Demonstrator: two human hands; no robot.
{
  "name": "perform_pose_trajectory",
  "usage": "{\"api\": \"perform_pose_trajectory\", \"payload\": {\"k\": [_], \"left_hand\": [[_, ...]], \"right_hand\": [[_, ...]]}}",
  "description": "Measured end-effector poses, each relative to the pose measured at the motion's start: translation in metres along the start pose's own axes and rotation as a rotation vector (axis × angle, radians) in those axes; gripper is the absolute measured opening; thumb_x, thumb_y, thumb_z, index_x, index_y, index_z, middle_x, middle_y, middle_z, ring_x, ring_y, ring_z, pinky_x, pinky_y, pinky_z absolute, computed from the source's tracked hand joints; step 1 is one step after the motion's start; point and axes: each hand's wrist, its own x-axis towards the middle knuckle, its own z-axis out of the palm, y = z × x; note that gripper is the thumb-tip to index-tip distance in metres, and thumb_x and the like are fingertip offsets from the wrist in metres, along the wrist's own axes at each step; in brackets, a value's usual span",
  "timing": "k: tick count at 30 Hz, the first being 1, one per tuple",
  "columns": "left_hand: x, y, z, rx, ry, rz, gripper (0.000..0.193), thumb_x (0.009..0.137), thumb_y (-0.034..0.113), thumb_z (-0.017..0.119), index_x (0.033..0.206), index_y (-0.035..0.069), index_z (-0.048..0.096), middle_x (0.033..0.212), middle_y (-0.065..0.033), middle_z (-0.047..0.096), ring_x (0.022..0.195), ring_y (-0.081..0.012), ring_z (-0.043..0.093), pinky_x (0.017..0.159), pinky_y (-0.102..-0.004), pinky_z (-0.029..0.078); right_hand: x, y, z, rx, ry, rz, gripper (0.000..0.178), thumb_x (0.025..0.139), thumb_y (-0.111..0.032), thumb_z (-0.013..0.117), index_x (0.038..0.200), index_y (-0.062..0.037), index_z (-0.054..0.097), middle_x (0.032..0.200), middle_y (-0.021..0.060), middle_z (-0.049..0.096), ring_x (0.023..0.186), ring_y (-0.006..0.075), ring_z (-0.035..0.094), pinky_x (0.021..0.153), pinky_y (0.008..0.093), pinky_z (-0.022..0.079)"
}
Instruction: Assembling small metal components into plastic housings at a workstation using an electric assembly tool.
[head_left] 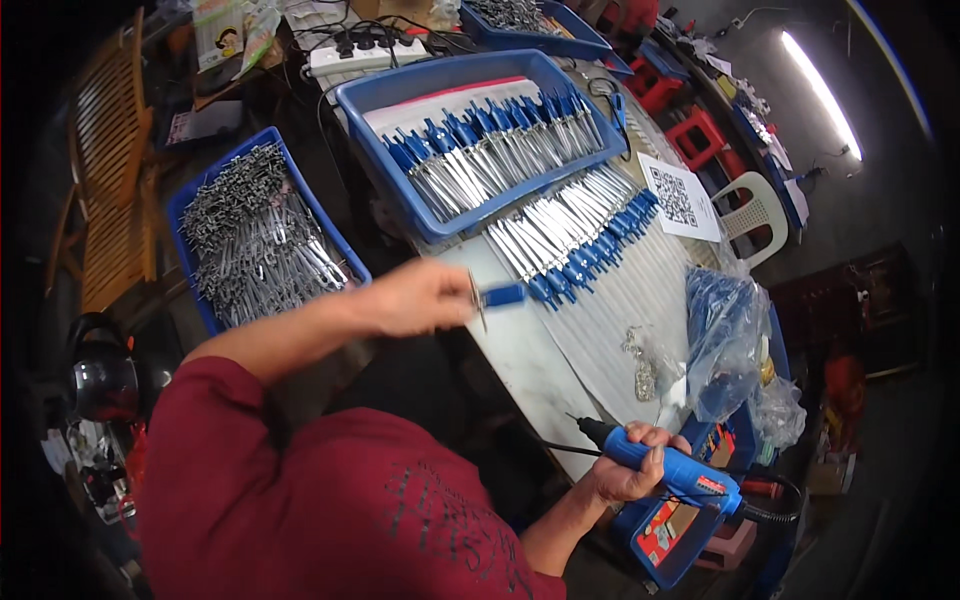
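Note:
In my right hand is a blue electric screwdriver, with a thin bit at its black nose pointing up and left. My left hand, slightly blurred, pinches a small piece with a blue handle and thin metal at its fingertips, over the table's near left edge. Past it, a row of metal pieces with blue handles lies side by side on a white foam sheet. A small heap of tiny metal parts lies on the sheet, nearer the screwdriver.
A blue tray of similar blue-handled pieces stands at the far side. At left, a blue bin holds many loose metal parts. Plastic bags lie at right, near a printed code sheet. A power strip sits behind the tray.

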Motion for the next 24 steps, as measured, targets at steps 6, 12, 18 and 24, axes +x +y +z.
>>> {"api": "perform_pose_trajectory", "payload": {"k": [6,12,18,24], "left_hand": [[0.022,0.033,-0.087,-0.111,0.366,0.134,0.019,0.073,0.010,0.060,0.090,0.003,0.053,0.068,0.0014,0.053,0.055,-0.0047,0.047,0.046,-0.0175,0.036],[0.062,0.037,-0.121,-0.295,0.464,0.325,0.027,0.068,0.006,0.065,0.093,0.004,0.053,0.071,0.0004,0.055,0.058,-0.0047,0.049,0.048,-0.0181,0.037],[0.119,0.040,-0.118,-0.078,0.533,0.284,0.025,0.067,0.002,0.063,0.090,0.004,0.055,0.067,0.0010,0.055,0.058,-0.0061,0.051,0.048,-0.0182,0.037],[0.183,0.056,-0.118,-0.125,0.548,0.243,0.013,0.068,0.006,0.065,0.078,0.002,0.057,0.069,-0.0051,0.059,0.057,-0.0109,0.055,0.046,-0.0228,0.044]], "right_hand": [[-0.001,0.000,0.004,0.024,0.019,0.012,0.036,0.069,-0.007,0.051,0.103,-0.0076,0.040,0.070,0.0056,0.046,0.062,0.0161,0.044,0.062,0.0293,0.040],[-0.003,0.002,0.008,-0.068,0.143,0.018,0.044,0.064,-0.008,0.055,0.105,-0.0076,0.040,0.066,0.0057,0.045,0.059,0.0164,0.045,0.059,0.0284,0.040],[-0.005,0.001,0.012,-0.058,0.132,0.018,0.045,0.064,-0.005,0.055,0.106,-0.0096,0.041,0.067,0.0051,0.044,0.059,0.0161,0.045,0.060,0.0282,0.040],[-0.003,0.003,0.015,-0.086,0.152,0.039,0.039,0.067,-0.008,0.054,0.103,-0.0096,0.041,0.067,0.0046,0.045,0.058,0.0150,0.044,0.060,0.0282,0.040]]}}
